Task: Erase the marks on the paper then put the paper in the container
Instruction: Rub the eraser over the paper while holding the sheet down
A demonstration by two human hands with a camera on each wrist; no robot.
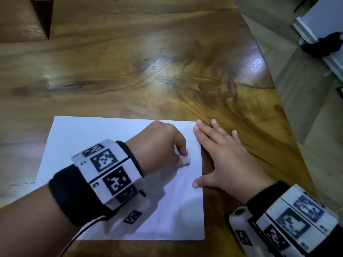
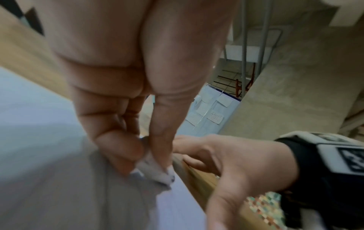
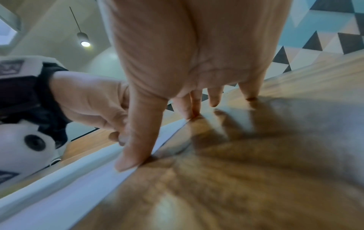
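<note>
My left hand (image 1: 159, 145) pinches eraser (image 1: 185, 159), tip pressed on paper (image 1: 92, 138) near its right edge. Right hand (image 1: 226, 154) spread flat, pinning that edge to counter (image 1: 167, 71). Paper at counter's near edge. Container not visible.

Paper (image 1: 92, 145) on table (image 1: 167, 71); eraser (image 1: 186, 160) near paper's right edge

Eraser (image 1: 186, 158) on paper (image 1: 78, 145), left hand (image 1: 157, 147)

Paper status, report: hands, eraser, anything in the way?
Left hand pinches eraser, tip on paper near right edge. Right hand flat, open, thumb on paper's edge. Nothing in the way; container not in view.
</note>
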